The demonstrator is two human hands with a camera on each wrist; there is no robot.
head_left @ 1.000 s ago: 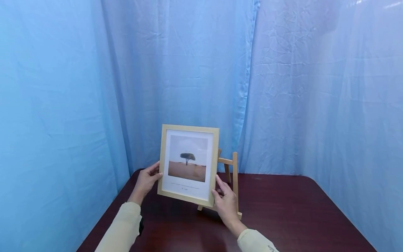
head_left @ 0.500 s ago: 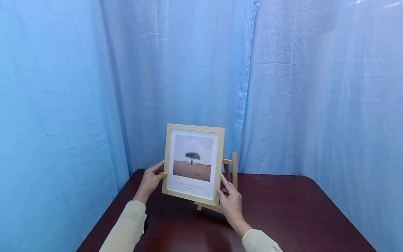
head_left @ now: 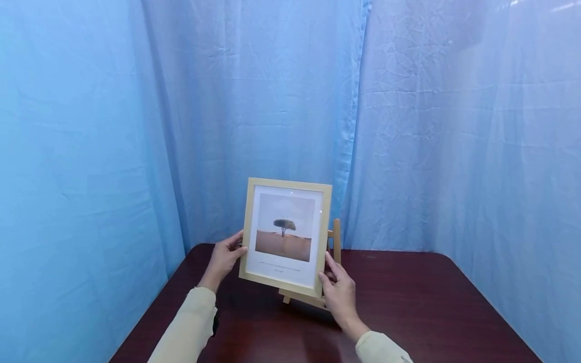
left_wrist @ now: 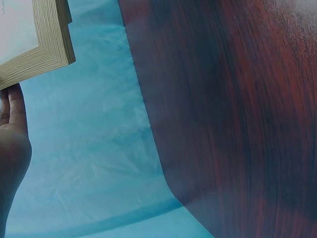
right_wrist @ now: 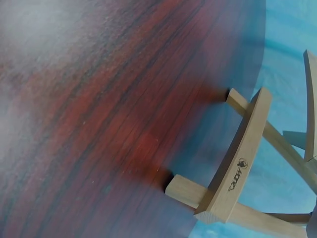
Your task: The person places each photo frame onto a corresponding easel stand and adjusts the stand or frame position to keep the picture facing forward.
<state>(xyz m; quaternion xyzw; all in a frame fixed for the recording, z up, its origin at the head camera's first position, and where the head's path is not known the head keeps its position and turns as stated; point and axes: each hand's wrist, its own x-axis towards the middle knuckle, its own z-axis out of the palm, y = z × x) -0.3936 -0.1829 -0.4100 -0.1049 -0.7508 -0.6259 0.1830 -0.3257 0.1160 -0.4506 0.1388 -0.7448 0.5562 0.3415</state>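
I hold a pale-wood rectangular picture frame with a white mount and tree print (head_left: pixel 284 222) in front of the small light-wood easel (head_left: pixel 337 242), hiding most of it. I take the step in hand to be lining the frame up with the easel; it isn't seated on the part of the easel's branded wooden ledge (right_wrist: pixel 239 161) seen from my right wrist. The next move would likely call for levelling it, since its bottom edge slopes down toward my right, then setting it evenly on that ledge. My left hand (head_left: pixel 223 258), left of the easel, pinches the frame's left edge, thumb at the front. My right hand (head_left: pixel 341 292), before the easel's right upright, grips the frame's lower right edge. Both forearms reach forward in cream sleeves (head_left: pixel 186 322), nearer me than the easel.
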